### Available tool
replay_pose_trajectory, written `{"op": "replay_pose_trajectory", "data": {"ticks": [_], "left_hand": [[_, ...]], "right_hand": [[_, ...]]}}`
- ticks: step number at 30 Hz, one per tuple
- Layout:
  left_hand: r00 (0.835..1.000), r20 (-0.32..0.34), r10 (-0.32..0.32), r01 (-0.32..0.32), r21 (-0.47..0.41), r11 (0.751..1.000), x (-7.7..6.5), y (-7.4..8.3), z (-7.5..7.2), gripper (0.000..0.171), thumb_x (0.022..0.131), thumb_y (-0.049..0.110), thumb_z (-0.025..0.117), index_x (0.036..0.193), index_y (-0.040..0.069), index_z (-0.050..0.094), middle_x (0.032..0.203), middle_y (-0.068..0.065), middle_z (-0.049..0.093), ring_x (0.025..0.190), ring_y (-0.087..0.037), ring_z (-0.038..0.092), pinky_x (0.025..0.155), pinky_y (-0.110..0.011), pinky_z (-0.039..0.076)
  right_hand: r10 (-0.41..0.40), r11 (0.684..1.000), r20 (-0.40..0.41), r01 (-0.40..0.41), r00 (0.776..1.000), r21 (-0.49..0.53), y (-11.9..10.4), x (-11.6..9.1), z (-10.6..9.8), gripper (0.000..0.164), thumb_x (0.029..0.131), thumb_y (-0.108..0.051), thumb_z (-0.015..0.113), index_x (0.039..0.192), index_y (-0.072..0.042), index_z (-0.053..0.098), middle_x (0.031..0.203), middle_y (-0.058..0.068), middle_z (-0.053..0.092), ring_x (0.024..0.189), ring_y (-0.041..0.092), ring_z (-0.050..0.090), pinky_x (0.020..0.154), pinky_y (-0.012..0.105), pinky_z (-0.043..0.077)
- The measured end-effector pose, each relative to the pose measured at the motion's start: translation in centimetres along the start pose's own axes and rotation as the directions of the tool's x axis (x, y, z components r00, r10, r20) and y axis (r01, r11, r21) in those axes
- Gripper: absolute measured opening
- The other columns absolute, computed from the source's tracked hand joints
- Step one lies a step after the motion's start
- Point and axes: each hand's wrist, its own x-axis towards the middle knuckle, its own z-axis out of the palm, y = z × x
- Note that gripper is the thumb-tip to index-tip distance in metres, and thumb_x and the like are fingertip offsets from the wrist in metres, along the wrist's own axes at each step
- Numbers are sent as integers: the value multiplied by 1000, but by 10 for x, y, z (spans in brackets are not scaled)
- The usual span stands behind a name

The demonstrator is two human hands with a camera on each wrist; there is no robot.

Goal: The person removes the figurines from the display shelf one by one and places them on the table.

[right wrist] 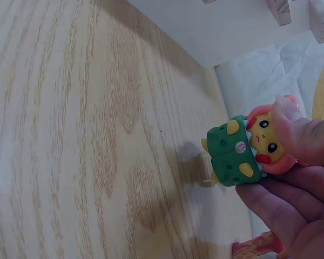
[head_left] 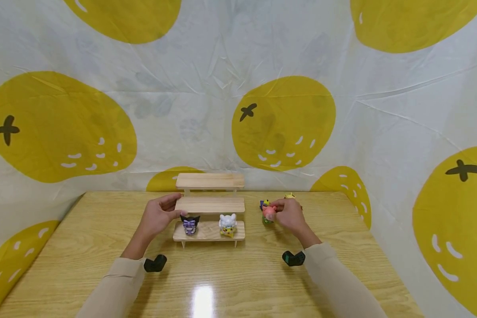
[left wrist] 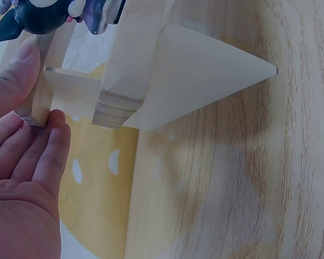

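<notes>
My right hand (head_left: 292, 215) holds a small figurine (head_left: 268, 211) with a pink hood, yellow face and green body. In the right wrist view the thumb lies across the hood of the figurine (right wrist: 237, 152), with fingers behind it. My left hand (head_left: 156, 216) grips the left end of the middle board (head_left: 210, 204) of a three-tier wooden display stand, thumb on one face and fingers on the other in the left wrist view. On the lowest board stand a black-and-purple figurine (head_left: 189, 224) at the left and a white-hooded figurine (head_left: 228, 224) at the right.
Beyond the right hand, a yellow figurine (head_left: 289, 196) shows partly, and a dark blue and yellow one (head_left: 264, 203) peeks out behind the held figurine. The wood-grain table (head_left: 206, 278) meets a fruit-print cloth (head_left: 206, 132) at the back and sides.
</notes>
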Motion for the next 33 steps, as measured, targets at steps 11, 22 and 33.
{"op": "replay_pose_trajectory", "data": {"ticks": [11,22,33], "left_hand": [[1000,-2,17,-17,-3,1000,0,-1,0,58,91,3,79,145,-4,58,147,-27,58,137,-39,58,101,-29,58],[1000,1,10,-10,-5,1000,0,1,1,58,92,4,79,146,-3,58,148,-26,58,138,-39,57,102,-31,57],[1000,-3,-1,1,19,1000,-1,3,0,58,92,8,79,146,-2,59,150,-24,57,139,-37,57,102,-28,57]], "right_hand": [[3,1000,0,-3,1000,29,2,1,3,29,83,1,83,112,4,79,107,22,79,95,25,73,72,25,57],[-10,999,-7,11,1000,35,3,0,5,29,83,1,84,111,5,79,106,23,79,94,25,75,71,25,58],[-27,999,-13,27,1000,18,3,2,8,27,82,1,83,109,4,80,105,22,79,92,25,74,73,28,59]]}}
